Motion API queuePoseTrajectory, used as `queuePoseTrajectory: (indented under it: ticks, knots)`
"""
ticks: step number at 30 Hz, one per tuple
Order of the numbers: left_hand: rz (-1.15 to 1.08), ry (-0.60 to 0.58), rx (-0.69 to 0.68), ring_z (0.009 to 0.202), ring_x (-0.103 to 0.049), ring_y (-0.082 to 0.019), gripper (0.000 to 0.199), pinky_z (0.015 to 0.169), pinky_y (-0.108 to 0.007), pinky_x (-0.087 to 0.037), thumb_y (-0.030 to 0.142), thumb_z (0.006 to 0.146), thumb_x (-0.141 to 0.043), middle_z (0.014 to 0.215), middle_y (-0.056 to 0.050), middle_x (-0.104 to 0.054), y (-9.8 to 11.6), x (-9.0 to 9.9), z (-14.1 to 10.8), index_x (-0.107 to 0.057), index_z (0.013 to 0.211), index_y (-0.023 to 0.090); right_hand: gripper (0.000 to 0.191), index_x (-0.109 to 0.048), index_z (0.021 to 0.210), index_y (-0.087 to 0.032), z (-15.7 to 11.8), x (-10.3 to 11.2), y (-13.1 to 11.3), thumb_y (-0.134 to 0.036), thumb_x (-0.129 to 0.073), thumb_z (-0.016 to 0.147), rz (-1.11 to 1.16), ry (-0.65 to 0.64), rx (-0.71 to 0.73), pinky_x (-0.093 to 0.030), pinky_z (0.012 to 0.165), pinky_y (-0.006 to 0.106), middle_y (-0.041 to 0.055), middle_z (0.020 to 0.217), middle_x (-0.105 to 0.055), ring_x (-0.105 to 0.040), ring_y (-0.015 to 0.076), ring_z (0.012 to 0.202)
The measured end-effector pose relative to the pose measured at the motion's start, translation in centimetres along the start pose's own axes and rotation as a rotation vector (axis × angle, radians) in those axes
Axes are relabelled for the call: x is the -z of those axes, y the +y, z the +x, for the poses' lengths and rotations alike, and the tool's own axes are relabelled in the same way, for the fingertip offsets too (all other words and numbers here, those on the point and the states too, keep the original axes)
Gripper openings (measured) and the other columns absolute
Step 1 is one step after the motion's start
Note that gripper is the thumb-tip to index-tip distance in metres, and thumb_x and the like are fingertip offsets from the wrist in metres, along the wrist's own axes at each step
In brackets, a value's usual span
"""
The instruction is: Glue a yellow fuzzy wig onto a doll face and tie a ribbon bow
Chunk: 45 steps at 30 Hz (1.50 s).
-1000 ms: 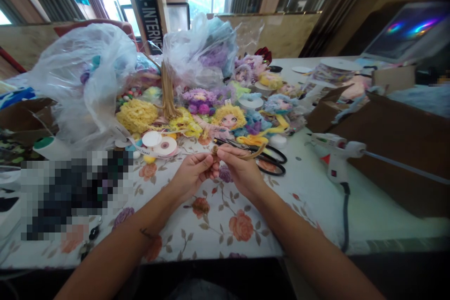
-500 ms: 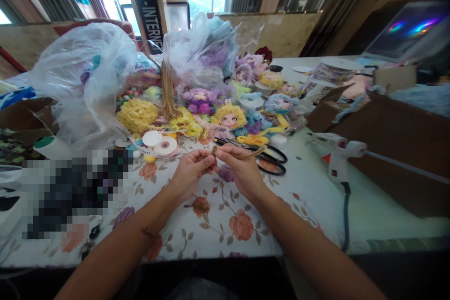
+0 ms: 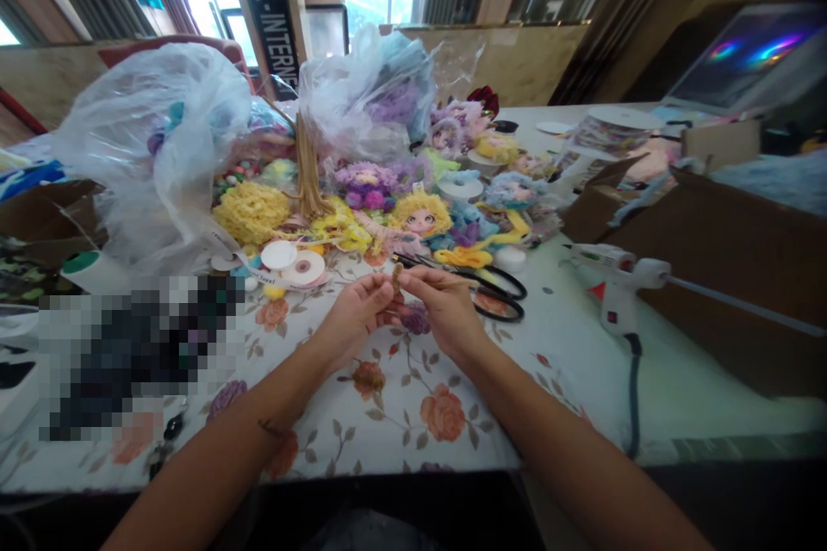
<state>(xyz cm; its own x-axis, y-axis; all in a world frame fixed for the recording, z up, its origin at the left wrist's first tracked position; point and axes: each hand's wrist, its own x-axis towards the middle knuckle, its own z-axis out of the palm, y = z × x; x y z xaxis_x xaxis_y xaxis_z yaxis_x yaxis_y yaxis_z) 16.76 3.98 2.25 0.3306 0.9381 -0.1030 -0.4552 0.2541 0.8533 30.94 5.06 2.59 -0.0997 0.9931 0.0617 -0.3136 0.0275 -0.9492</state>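
Between the fingertips of both hands is a tan, fuzzy pipe cleaner [image 3: 396,277], bent into a small curl. My left hand [image 3: 357,308] pinches it from the left. Closed on its other side, my right hand [image 3: 445,306] keeps its fingertips almost against the left ones. Part of the strip is hidden by the fingers. Just beyond my right hand lie black-handled scissors [image 3: 507,297]. A small brown tuft [image 3: 369,379] rests on the flowered cloth below the hands. A bundle of similar tan stems [image 3: 310,168] stands upright behind.
A white glue gun [image 3: 624,280] stands at right beside a cardboard box [image 3: 730,275]. Across the back are plastic bags [image 3: 174,129], a yellow-haired doll head [image 3: 421,217] and fuzzy yellow stems [image 3: 462,256]. Ribbon spools [image 3: 303,267] lie left of centre.
The pipe cleaner's free end, which stuck out right past my right hand, shows less now. The curl stands taller between the fingertips. My left-hand fingers have spread slightly.
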Motion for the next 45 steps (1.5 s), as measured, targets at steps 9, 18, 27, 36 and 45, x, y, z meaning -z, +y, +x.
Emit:
queuePoseTrajectory:
  ticks: [9, 18, 27, 36, 45]
  knots:
    - [0.031, 0.003, -0.05, 0.054, -0.052, -0.008, 0.03, 0.053, -0.021, -0.04, 0.039, 0.076, -0.069, 0.063, 0.0, -0.056, 0.35, -0.11, -0.29, -0.061, 0.07, 0.011, 0.014, -0.074, 0.068, -0.021, -0.22, 0.07, -0.31, -0.035, -0.073, 0.072, -0.109, -0.067, 0.101, -0.047, 0.067, 0.029, 0.0021, 0.074, -0.063, -0.059, 0.016, 0.072]
    - [-0.036, -0.058, 0.04, 0.06, -0.056, -0.011, 0.027, 0.056, -0.023, -0.042, 0.04, 0.079, -0.066, 0.069, -0.001, -0.056, -0.16, 0.19, -0.12, -0.061, 0.078, 0.013, 0.013, -0.07, 0.069, -0.019, -0.21, 0.03, -0.14, -0.032, -0.072, 0.072, -0.019, -0.052, 0.011, -0.044, 0.055, 0.028, -0.0007, 0.061, -0.062, -0.055, 0.0131, 0.055]
    - [0.195, 0.071, -0.152, 0.057, -0.051, -0.01, 0.028, 0.057, -0.023, -0.039, 0.039, 0.078, -0.066, 0.063, -0.002, -0.059, 0.13, -0.03, -0.23, -0.065, 0.071, 0.012, 0.015, -0.074, 0.066, -0.022, -0.34, 0.04, -0.67, -0.032, -0.069, 0.076, -0.239, -0.053, 0.185, -0.044, 0.071, 0.031, 0.0013, 0.07, -0.062, -0.056, 0.0163, 0.071]
    - [-0.14, -0.184, 0.149, 0.054, -0.049, -0.008, 0.027, 0.056, -0.022, -0.04, 0.038, 0.081, -0.064, 0.06, 0.001, -0.051, 0.03, 0.19, -0.24, -0.061, 0.071, 0.013, 0.012, -0.07, 0.065, -0.02, -0.17, 0.05, -0.18, -0.03, -0.075, 0.069, 0.048, -0.098, -0.036, -0.043, 0.055, 0.027, -0.0005, 0.066, -0.06, -0.054, 0.0127, 0.06]
    - [0.342, 0.101, -0.25, 0.058, -0.05, -0.009, 0.02, 0.059, -0.023, -0.039, 0.033, 0.078, -0.068, 0.061, 0.0, -0.059, -0.04, 0.38, -0.12, -0.066, 0.073, 0.013, 0.006, -0.075, 0.068, -0.022, -0.04, 0.16, -0.2, -0.028, -0.074, 0.071, -0.162, -0.029, 0.16, -0.043, 0.069, 0.03, 0.0006, 0.073, -0.062, -0.056, 0.015, 0.072]
